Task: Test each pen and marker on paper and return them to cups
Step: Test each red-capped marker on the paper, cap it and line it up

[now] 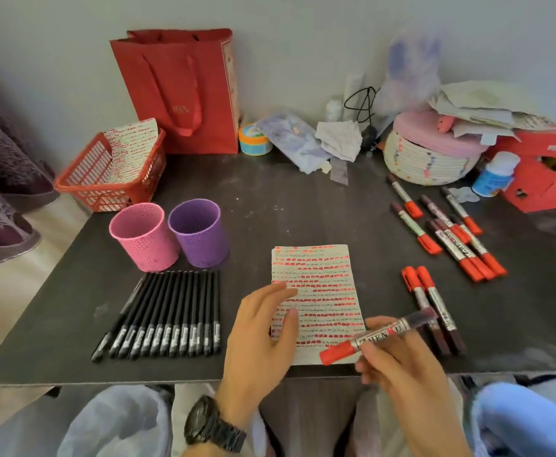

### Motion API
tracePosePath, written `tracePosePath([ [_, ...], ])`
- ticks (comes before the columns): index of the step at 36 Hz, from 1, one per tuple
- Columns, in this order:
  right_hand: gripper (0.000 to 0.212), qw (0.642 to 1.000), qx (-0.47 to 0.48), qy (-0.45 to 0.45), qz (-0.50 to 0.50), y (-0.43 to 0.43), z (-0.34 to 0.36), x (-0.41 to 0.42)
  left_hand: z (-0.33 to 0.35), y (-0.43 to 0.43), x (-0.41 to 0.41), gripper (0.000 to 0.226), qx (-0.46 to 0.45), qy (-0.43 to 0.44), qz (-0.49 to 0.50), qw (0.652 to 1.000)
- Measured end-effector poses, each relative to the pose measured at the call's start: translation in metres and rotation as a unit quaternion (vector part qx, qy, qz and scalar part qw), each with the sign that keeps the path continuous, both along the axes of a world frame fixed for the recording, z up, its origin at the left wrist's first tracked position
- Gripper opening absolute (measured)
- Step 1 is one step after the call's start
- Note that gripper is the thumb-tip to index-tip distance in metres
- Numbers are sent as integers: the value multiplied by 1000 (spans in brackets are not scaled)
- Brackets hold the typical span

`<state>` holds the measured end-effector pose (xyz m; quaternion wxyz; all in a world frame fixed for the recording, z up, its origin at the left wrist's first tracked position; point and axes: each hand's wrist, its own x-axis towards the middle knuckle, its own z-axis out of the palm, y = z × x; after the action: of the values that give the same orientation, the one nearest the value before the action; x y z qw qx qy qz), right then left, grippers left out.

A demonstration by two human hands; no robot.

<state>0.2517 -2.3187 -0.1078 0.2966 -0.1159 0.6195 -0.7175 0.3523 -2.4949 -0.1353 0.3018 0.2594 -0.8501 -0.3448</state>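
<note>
On the desk (303, 209) the paper (323, 278) lies near, cups (201, 237) at left. The left hand (260, 334) presses it with straight fingers. The right hand (398, 367) grips a capped marker (379, 336) over its near right corner. Better to uncap first, paper kept pinned.

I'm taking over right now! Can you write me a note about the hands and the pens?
Left hand: open, flat on the white paper sheet covered with red dashes.
Right hand: holds a red-capped marker above the sheet's near right corner, cap on.
Pink perforated cup and purple perforated cup: upright left of the sheet, nothing sticking out.
Black pens: in a row in front of the cups.
Other red-capped markers: loose on the dark table, right of the sheet.
Done: many red test marks.
Left: test the held marker, the rest, then fill the cups.
</note>
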Motion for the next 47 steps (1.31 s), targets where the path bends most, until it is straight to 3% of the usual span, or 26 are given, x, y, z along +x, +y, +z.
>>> tracePosePath([
  [4,33,999,-2,-40,-25,9,-16,26,4,28,19,18,-5,52,5,999],
  [7,27,996,-21,-80,-34,17,-24,39,8,49,28,16,24,41,-17,999],
  [10,36,995,-15,-95,-3,26,-26,48,7,64,32,23,41,-32,-42,998],
  [13,57,996,3,-85,-10,32,-33,55,-2,75,32,50,1,-143,-56,988],
  [16,37,994,-33,-92,-57,32,-37,60,-13,84,32,59,33,-183,-43,982],
  [20,15,959,-129,-228,-108,28,-29,61,-25,100,32,57,17,-205,-20,978],
  [23,28,912,-177,-332,-164,20,-25,60,-29,114,31,61,-8,-182,-3,983],
  [26,47,879,-174,-388,-215,16,-23,53,-36,123,31,63,35,-184,2,982],
  [29,54,880,-153,-389,-224,15,-22,48,-41,125,29,62,131,-196,1,972],
  [34,56,898,-142,-361,-207,16,-24,47,-40,129,30,55,173,-203,-37,963],
  [41,51,942,-171,-282,-57,19,-18,42,-37,119,37,68,324,-184,-67,925],
  [44,48,947,-206,-246,-25,33,-5,14,-42,102,55,64,384,-212,-38,898],
  [47,48,950,-237,-201,-27,41,6,-16,-39,81,71,69,368,-198,28,908],
])
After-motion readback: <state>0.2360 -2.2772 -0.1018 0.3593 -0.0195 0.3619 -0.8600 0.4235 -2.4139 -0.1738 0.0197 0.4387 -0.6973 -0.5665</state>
